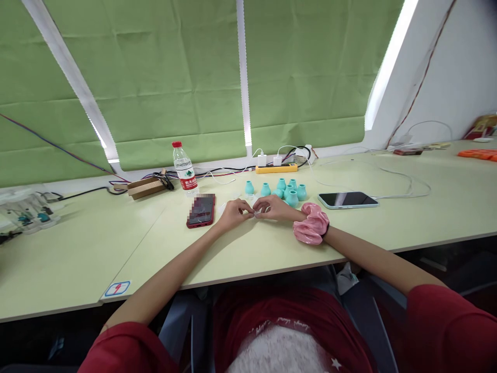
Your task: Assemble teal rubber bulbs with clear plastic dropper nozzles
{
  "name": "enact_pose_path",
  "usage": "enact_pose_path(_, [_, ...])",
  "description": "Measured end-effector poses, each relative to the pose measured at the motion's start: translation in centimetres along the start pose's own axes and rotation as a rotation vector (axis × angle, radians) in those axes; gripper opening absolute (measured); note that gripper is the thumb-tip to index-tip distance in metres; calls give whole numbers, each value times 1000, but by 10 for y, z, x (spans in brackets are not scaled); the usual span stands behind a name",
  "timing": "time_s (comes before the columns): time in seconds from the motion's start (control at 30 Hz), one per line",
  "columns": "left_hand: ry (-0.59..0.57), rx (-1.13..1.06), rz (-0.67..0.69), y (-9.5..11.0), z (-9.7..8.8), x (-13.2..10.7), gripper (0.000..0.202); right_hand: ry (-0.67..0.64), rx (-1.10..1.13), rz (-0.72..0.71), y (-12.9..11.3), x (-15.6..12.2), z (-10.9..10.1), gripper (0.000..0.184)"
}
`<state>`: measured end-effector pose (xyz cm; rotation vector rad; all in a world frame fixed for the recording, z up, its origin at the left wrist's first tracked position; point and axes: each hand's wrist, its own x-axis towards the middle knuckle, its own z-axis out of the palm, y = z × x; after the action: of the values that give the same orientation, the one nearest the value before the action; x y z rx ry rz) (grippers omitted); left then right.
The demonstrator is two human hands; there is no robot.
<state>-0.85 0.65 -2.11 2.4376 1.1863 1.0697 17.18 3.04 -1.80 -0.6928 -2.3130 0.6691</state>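
My left hand point(234, 214) and my right hand point(275, 208) meet just above the table, fingertips almost touching. Both are closed in a pinch on a small translucent piece point(257, 213), too small and too covered to name. Just beyond the fingers stand several turquoise vase-shaped pieces point(291, 199), one of them apart at the left point(249, 187). Some small clear bits point(250, 196) lie between those and my hands. A pink scrunchie point(311, 224) circles my right wrist.
A red-cased phone point(201, 210) lies left of my hands, a light-blue-cased phone point(348, 200) right. Behind stand a water bottle point(185, 170), a cardboard box point(146, 187) and a yellow power strip point(276, 169) with cables. Clear plastic containers point(29, 211) sit far left.
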Motion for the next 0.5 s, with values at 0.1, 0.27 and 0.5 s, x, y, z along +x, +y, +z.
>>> enact_pose_path(0.1, [12, -31, -21, 0, 1, 0, 13, 5, 11, 5, 2, 1, 1, 24])
enact_pose_path(0.27, [25, -54, -40, -1, 2, 0, 14, 4, 34, 27, 4, 1, 2, 25])
enact_pose_path(0.5, [12, -30, -52, -1, 1, 0, 15, -6, 43, 43, 4, 0, 0, 26])
